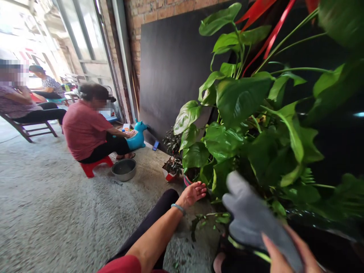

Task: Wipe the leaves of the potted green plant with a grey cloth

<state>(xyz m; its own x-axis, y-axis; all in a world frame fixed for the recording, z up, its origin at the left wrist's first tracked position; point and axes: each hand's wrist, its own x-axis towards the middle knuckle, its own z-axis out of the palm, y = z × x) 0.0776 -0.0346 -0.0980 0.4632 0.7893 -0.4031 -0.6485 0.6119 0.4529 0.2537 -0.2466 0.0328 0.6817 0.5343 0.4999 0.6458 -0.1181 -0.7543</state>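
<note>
My left hand, with a pale green bangle on the wrist, reaches to the lower edge of a large potted plant with broad green leaves. Its palm is turned up and its fingers are loosely curved with nothing in them, close beside the low leaves. At the lower right, my right hand grips the cuff end of a soft grey mitt with finger-like lobes. The mitt is held in front of the leaves and looks slightly blurred. Whether it touches a leaf I cannot tell.
A small dark-leaved plant in a red-and-white pot stands to the left. Further off, a person in a red shirt sits on a red stool by a grey basin and a blue animal toy. A black board leans behind.
</note>
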